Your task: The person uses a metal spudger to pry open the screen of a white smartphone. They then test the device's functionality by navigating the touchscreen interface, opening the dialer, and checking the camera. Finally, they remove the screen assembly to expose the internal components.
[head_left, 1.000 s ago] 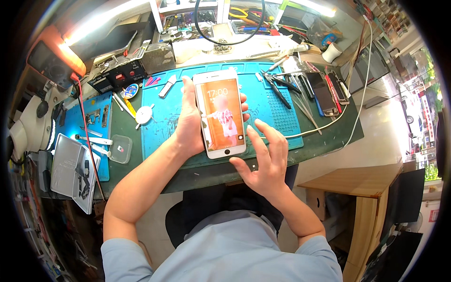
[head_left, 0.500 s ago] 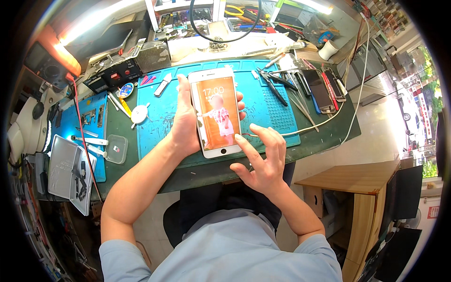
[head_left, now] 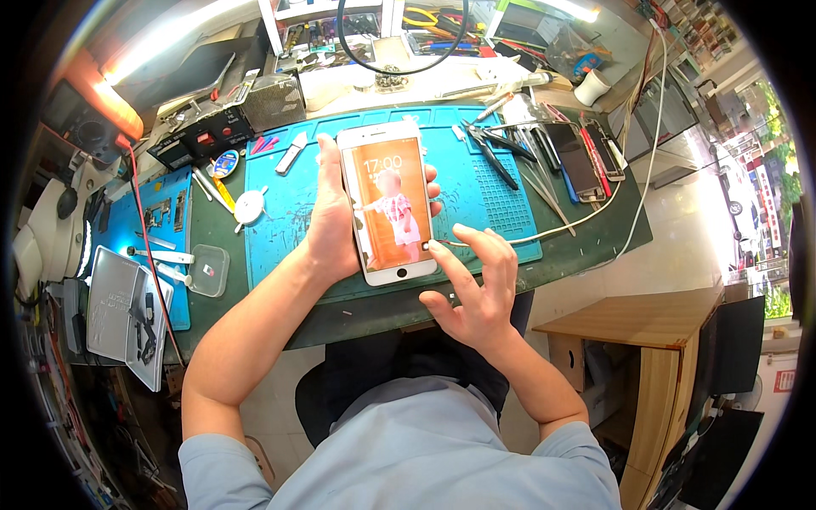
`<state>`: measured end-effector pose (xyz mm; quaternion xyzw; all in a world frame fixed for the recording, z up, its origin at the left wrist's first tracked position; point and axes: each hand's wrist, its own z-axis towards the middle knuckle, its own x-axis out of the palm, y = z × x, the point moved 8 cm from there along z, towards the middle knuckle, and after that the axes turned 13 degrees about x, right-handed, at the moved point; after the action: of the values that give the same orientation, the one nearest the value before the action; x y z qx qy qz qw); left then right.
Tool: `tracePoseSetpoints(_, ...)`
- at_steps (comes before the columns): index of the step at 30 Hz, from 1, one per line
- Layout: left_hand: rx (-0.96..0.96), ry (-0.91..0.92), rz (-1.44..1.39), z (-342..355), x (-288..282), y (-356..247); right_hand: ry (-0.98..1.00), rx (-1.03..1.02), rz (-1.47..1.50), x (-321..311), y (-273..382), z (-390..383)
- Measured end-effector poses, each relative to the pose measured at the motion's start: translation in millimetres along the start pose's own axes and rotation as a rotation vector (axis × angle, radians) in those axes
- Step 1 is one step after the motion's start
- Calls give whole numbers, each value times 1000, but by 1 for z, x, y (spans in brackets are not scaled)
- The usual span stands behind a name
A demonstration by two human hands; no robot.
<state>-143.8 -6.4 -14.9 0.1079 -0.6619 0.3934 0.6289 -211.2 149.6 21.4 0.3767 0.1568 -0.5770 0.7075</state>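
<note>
Gripped in the left hand [head_left: 330,225]: a white phone [head_left: 391,229], screen lit and facing up, top pointing away from the body. Just beside its left edge, an upright thumb; past its right edge, fingertips of the same hand, curled round from beneath. On the right hand [head_left: 476,293], empty and loosely spread, a forefinger stretched to the lower right corner of the screen; cannot tell whether touching the glass or just short of it.

Best, by the look of it, to hold the left grip snug without squeezing, fingertips off the glass to avoid stray touches. Better to press with the forefinger's pad alone, thumb held back, and to brace the phone from behind against the push. Worth minding the cable [head_left: 552,229] near the right hand, for fear of a snag.

Place of the phone: between the hands, above the mat [head_left: 280,212], cradled by the left, well apart from the right palm. Farther right, on the mat: pliers [head_left: 498,166]
</note>
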Motion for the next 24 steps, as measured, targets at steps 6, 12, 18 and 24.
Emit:
tracePoseSetpoints(6,-9,-11,5,0,0,1,11,1,-4,0,0,0)
tracePoseSetpoints(12,-8,-18,14,0,-1,1,11,10,-2,0,-1,0)
tracePoseSetpoints(18,-25,-3,62,-3,2,3,38,44,-4,1,3,7)
tracePoseSetpoints(24,-40,3,152,-5,0,5,16,47,-58,1,2,27)
